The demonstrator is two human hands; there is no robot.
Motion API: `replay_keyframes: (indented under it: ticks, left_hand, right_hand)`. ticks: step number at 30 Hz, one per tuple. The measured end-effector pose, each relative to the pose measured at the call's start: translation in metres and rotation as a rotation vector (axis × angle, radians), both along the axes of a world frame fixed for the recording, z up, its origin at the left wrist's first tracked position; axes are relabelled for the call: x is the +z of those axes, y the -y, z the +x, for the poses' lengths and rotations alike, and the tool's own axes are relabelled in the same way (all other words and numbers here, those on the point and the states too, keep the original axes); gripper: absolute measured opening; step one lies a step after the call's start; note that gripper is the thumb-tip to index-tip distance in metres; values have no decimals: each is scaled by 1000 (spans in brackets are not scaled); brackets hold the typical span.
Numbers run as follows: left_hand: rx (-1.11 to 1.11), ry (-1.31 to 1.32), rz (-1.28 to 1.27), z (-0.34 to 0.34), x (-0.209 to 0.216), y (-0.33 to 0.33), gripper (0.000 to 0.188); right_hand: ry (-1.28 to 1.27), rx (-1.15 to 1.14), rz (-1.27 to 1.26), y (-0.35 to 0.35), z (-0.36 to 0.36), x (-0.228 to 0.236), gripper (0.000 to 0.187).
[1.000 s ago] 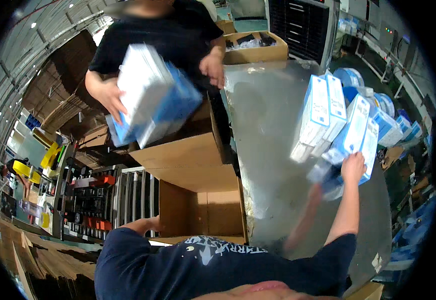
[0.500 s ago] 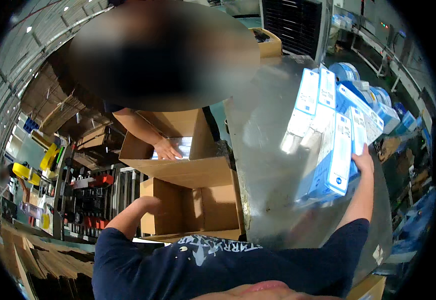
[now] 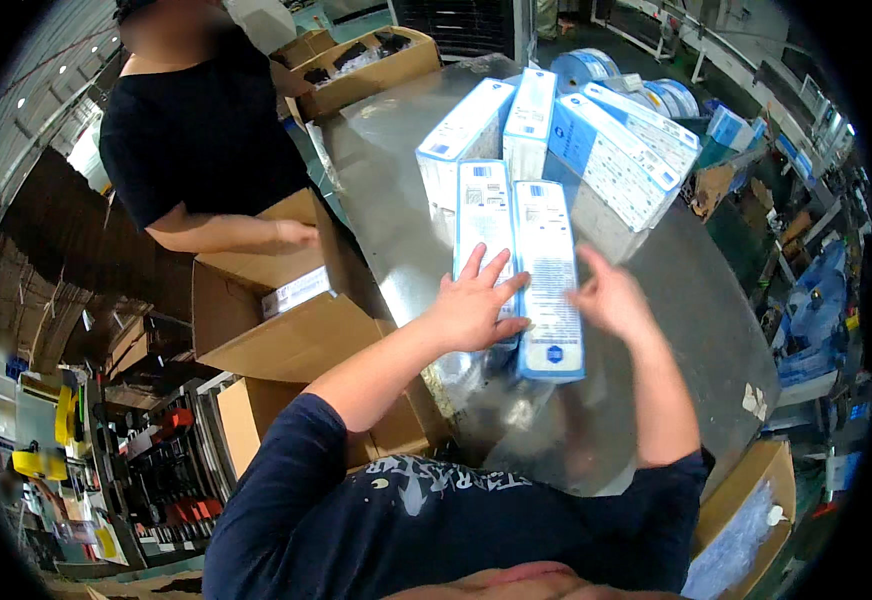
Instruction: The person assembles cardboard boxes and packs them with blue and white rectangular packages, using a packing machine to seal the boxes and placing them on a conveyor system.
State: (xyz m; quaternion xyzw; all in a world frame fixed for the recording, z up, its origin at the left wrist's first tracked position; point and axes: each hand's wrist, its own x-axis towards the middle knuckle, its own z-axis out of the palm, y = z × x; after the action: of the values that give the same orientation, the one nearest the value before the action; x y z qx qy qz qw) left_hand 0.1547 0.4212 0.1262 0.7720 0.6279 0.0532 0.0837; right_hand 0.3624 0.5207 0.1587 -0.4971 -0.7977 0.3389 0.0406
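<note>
Two slim blue-and-white boxes stand side by side on the metal table, one on the left (image 3: pixel 483 205) and one on the right (image 3: pixel 550 285). My left hand (image 3: pixel 476 305) lies spread over the left box, its fingertips reaching the edge of the right one. Beside the right box, my right hand (image 3: pixel 614 300) has its index finger stretched out and is slightly blurred; it grips nothing. Farther back are several similar boxes: one at the left (image 3: pixel 464 130), a narrow upright one (image 3: pixel 530 115) and some leaning ones (image 3: pixel 616 160) at the right.
Across the table's left side, a co-worker (image 3: pixel 206 120) reaches into an open carton (image 3: pixel 256 335) holding a white box (image 3: pixel 298 290). Another open carton (image 3: pixel 246 410) sits below my left arm. Blue-and-white rolls (image 3: pixel 584 68) lie beyond the metal table (image 3: pixel 706 300). A carton with clear plastic (image 3: pixel 736 550) stands at lower right.
My left hand has moved from the near carton onto the boxes. My right hand has brought boxes nearer and let go. The view has turned right. The co-worker's hand has left the white boxes.
</note>
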Motion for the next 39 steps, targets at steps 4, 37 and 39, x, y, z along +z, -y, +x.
replay_keyframes:
  ticks: [4, 37, 39]
  left_hand:
    - [-66, -98, 33, 5, -1, -11, 71]
    - [306, 1489, -564, -66, -40, 65, 85]
    - [203, 1413, -428, -68, -35, 77, 86]
  right_hand:
    - [237, -255, 591, -131, 27, -26, 80]
    - [-840, -308, -715, 44, 70, -122, 75]
    - [-895, -211, -674, 58, 74, -120, 81]
